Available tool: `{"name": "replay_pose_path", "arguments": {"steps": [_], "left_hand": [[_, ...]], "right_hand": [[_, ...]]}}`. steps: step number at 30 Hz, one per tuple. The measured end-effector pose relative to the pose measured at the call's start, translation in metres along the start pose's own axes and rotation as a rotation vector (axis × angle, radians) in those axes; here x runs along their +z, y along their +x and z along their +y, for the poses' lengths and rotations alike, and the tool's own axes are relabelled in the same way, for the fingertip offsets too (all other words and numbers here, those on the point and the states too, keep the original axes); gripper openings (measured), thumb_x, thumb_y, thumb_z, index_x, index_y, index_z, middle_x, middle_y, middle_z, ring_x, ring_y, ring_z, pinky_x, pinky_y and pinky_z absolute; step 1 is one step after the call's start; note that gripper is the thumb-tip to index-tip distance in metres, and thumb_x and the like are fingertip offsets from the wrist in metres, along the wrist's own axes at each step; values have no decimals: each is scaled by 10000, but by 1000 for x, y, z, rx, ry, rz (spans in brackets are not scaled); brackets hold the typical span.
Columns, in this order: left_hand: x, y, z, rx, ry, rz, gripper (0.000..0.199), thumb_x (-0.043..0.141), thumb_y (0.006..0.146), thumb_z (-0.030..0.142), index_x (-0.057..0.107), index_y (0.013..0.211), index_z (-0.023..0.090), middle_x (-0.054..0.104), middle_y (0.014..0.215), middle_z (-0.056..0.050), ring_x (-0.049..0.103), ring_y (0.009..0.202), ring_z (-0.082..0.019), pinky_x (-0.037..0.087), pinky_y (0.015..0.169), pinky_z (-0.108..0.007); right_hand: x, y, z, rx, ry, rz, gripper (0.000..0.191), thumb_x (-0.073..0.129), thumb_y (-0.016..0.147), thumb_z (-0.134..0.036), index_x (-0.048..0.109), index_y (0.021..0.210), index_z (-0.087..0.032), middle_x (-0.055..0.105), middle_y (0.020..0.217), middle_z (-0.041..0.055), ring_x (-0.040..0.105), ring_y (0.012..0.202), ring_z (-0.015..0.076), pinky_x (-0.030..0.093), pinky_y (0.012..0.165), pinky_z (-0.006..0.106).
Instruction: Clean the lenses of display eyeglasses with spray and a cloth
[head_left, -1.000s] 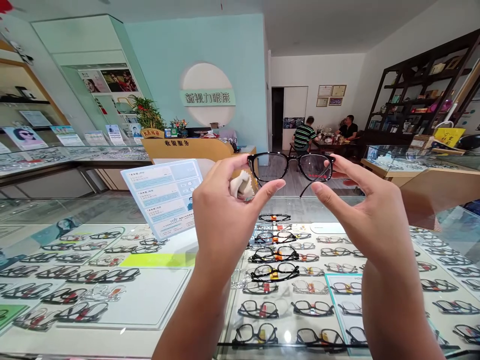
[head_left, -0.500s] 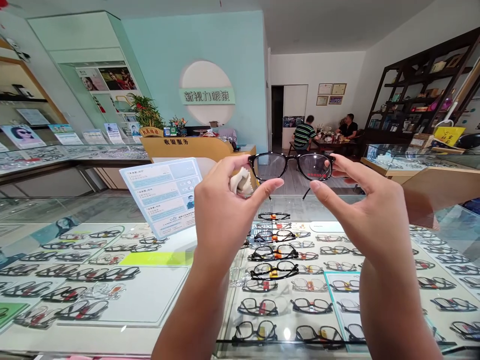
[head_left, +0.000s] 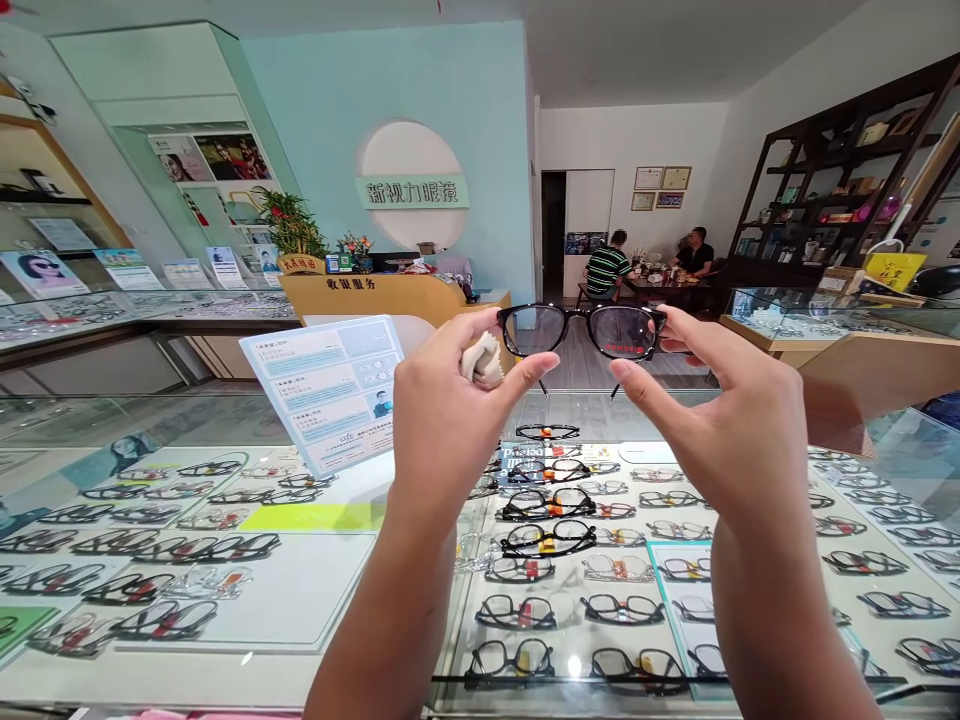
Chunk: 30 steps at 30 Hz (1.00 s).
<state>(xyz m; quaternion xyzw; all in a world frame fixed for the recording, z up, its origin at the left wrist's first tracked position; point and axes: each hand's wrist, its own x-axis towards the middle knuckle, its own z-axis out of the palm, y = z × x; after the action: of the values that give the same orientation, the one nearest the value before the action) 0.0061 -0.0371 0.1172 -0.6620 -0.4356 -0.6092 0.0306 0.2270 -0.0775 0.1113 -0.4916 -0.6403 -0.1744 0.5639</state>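
Raised above the glass counter is a pair of black-framed eyeglasses (head_left: 577, 314), its lenses facing me and red lettering on the right-hand lens. My left hand (head_left: 457, 400) grips the frame's left end between thumb and fingers. A crumpled pale cloth (head_left: 482, 360) is tucked in that same hand. At the frame's right end, my right hand (head_left: 739, 410) pinches the rim with its fingertips. The temple arms point downward below the lenses. Under my hands, a column of black eyeglasses (head_left: 547, 540) with coloured tags stands on the glass top.
The glass display counter (head_left: 247, 590) holds many rows of eyeglasses. A tilted printed card (head_left: 330, 390) stands left of my left hand. Beyond are a yellow reception desk (head_left: 382, 300), a wooden board (head_left: 832, 385) at right, and two people seated at a far table (head_left: 660, 288).
The eyeglasses and both hands have shifted very slightly, with the right hand a little further left. Both hands keep their hold on the frame.
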Motion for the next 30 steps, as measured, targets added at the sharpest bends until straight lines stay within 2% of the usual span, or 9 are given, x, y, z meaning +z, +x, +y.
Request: {"name": "replay_pose_path", "arguments": {"steps": [14, 30], "left_hand": [[-1, -1, 0, 6, -5, -2, 639, 852, 776, 737, 783, 1185, 251, 804, 1050, -84, 716, 825, -232, 574, 703, -360], [0, -5, 6, 81, 25, 69, 607, 873, 806, 660, 746, 1222, 237, 768, 1129, -97, 737, 1018, -272, 602, 800, -376]], "right_hand": [[0, -2, -1, -2, -2, 12, 501, 736, 925, -547, 743, 1356, -291, 809, 1220, 110, 750, 1127, 368, 594, 1015, 600], [-1, 1, -3, 79, 10, -74, 516, 712, 924, -567, 757, 1340, -265, 811, 1229, 117, 768, 1082, 363, 601, 971, 591]]}}
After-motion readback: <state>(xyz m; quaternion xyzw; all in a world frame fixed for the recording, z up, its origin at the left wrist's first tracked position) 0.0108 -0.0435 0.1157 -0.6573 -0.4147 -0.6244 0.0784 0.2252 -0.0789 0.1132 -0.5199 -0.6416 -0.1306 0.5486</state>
